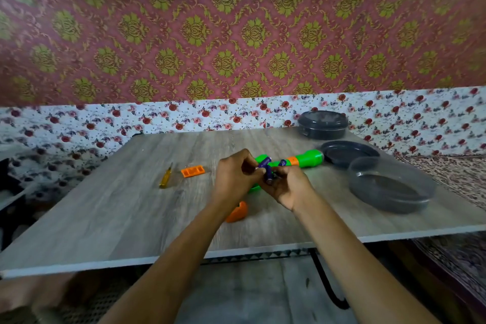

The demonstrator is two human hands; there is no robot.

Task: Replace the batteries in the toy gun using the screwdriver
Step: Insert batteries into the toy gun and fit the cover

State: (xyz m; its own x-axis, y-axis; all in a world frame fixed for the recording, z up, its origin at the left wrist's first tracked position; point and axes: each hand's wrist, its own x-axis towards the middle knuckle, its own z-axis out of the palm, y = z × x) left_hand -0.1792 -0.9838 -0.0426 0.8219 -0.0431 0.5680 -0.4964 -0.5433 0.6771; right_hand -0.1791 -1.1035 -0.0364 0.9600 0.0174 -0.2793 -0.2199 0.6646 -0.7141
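A green and orange toy gun [302,159] lies on the wooden table [131,218], its barrel pointing right and its middle hidden behind my hands. My left hand [235,179] pinches a purple battery [263,162] at its fingertips. My right hand [288,187] cups more purple batteries [269,177] just below it. The two hands touch over the gun. The orange battery cover [193,171] rests left of my hands. Further left lies the yellow-handled screwdriver [165,179]. An orange part of the gun [238,212] shows under my left wrist.
A dark plate [349,152] sits against the gun's muzzle. A closed dark round container [323,125] stands at the far right edge, and a clear-walled dark tray [389,187] stands at the right. The table's front edge is close to me.
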